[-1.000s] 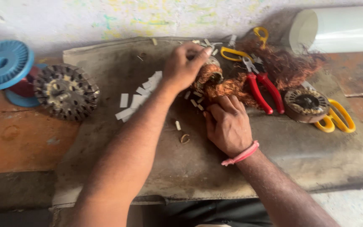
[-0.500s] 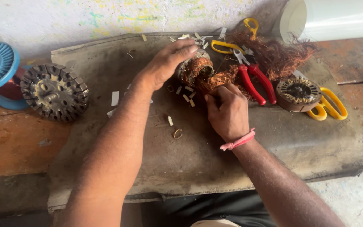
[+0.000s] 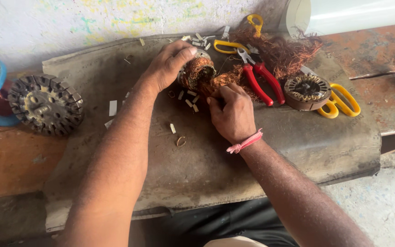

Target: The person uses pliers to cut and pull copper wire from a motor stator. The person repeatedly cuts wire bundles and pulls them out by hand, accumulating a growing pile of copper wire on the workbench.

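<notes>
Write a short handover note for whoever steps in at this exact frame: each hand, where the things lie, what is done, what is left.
Left hand grips the round metal stator wound with copper wire, steadying it on the grey worn mat.
Right hand pinches the copper wire bunch at the stator's side.
Red-handled pliers and yellow-handled scissors lie just right of the hands; a second small stator sits by the scissors.
Done: a loose tangle of copper wire lies behind the pliers; white paper slips are scattered about.
Left: wire remains on the held stator.
</notes>
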